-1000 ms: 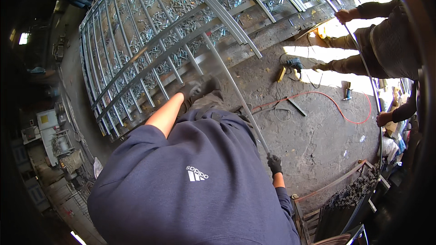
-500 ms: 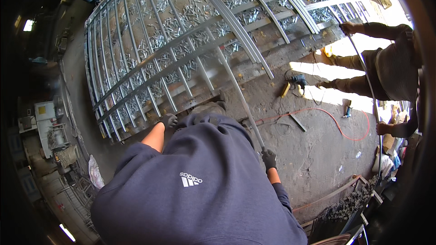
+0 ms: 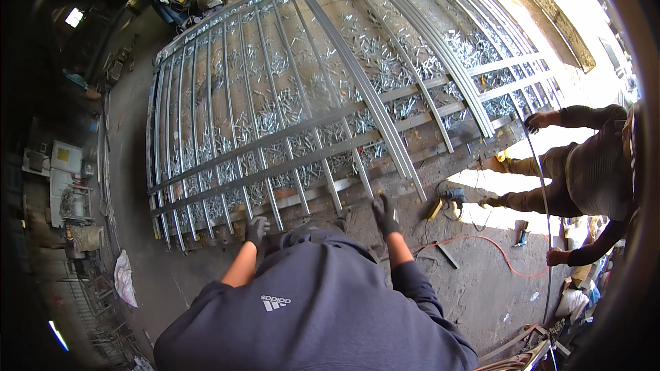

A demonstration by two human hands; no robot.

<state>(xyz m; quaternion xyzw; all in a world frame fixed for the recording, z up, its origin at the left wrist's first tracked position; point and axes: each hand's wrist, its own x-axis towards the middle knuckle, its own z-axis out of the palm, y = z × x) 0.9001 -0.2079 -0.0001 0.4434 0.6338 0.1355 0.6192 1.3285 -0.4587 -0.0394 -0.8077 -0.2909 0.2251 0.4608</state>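
left hand (image 3: 256, 231) (gloved) is touching the metal gate (image 3: 295, 130) lying on the floor, grip unclear | right hand (image 3: 384, 214) is hovering just above its lower rail, fingers spread

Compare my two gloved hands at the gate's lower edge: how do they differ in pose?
The left hand is curled low at the bottom edge of the metal gate, fingers bent; the right hand reaches higher, fingers spread toward a bar. The left forearm is bare, while a dark sleeve covers the right. Whether either hand actually grips is unclear. Both wear dark gloves.
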